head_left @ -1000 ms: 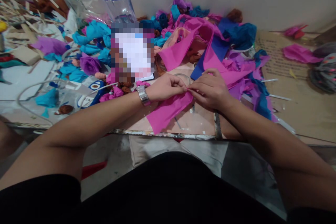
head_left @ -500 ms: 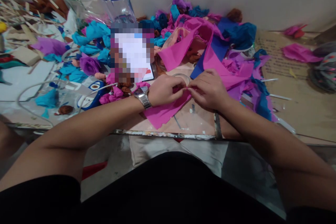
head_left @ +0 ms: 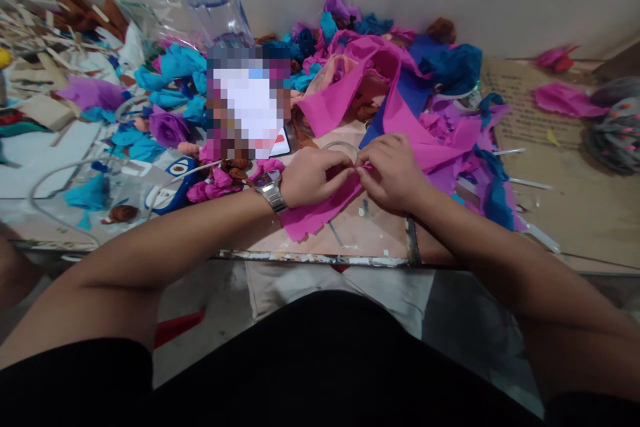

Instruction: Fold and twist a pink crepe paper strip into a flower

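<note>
Dim light is leaving the black shirt [head_left: 320, 360] almost featureless. Coarse pixelation is covering the phone screen [head_left: 249, 103], while wide-angle distortion is stretching the arms [head_left: 200, 235] outward.

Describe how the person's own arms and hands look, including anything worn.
The left hand and right hand are ungloved. A silver metal-link watch circles the left wrist; the right is bare. Black short sleeves end above the elbows, leaving forearms bare.
</note>
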The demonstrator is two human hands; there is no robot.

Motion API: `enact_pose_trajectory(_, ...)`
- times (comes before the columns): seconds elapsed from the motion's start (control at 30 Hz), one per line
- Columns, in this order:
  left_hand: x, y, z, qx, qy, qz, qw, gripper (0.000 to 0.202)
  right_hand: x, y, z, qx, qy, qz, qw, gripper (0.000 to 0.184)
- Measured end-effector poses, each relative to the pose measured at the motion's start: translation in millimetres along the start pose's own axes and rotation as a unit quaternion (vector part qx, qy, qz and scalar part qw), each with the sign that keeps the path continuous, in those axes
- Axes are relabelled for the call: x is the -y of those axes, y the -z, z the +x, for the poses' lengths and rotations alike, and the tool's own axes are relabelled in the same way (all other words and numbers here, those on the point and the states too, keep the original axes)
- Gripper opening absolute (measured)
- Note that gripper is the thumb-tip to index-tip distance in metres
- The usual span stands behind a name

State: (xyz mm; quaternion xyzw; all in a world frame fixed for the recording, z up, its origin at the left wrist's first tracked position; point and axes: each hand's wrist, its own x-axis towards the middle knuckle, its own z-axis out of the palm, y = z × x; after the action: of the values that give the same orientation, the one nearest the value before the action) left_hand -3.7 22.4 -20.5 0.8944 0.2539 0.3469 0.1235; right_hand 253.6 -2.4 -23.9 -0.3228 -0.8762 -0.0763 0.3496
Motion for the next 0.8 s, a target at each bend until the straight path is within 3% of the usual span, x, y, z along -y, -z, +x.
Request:
enact_pose_trajectory(0.13, -2.7, 4.1, 3.1, 0.015, 0.049, -0.035, 0.998, 0.035, -1.4, 0.9, -1.2, -0.001, -0.011, 0.001, 1.0, 0.027)
enact_pose_trajectory(0.3, -4.4, 5.3, 2.9, 0.041, 0.088, -0.059, 0.994, 0.039, -1.4, 0.1, -1.2, -0.01, 0.018, -0.022, 1.0, 0.019)
enact_pose_trajectory(0.47, -0.9, 6.6, 2.8, 0.032, 0.097, -0.063, 0.993, 0.031, -4.5, -2.3, -3.6, -0.015, -0.015, -0.036, 0.999, 0.028)
enact_pose_trajectory(0.6, 3.3, 8.2, 4.2, 0.011, 0.09, -0.055, 0.994, 0.031, -5.8, -2.1, -3.3, -0.033, -0.021, -0.031, 0.999, 0.02)
enact_pose_trajectory(0.73, 5.9, 8.0, 4.7, 0.003, 0.09, -0.053, 0.995, 0.019, -6.0, -1.0, -2.5, -0.046, -0.018, -0.029, 0.998, 0.016)
enact_pose_trajectory(0.8, 4.9, 7.6, 4.9, 0.012, 0.085, -0.071, 0.994, 0.024, -5.3, -0.1, -2.6, -0.039, -0.013, -0.017, 0.999, 0.015)
